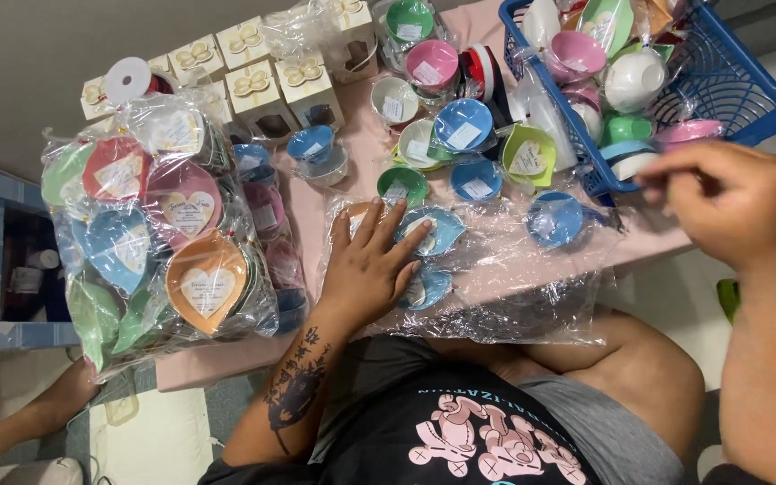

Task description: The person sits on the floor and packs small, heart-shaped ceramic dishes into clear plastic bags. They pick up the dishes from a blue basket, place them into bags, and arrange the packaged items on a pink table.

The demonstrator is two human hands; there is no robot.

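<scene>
Blue leaf-shaped dish in crinkly plastic, left hand flat on it, right hand loosely curled, empty.

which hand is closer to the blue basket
Right. The right hand is at the near corner of the blue basket, fingertips by its rim. The left hand lies flat on the clear plastic bag on the table, well off to the basket's left.

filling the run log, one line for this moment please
left hand: flat on clear plastic wrap | right hand: pinching at blue basket rim | beside: bagged heart-shaped dishes
</scene>
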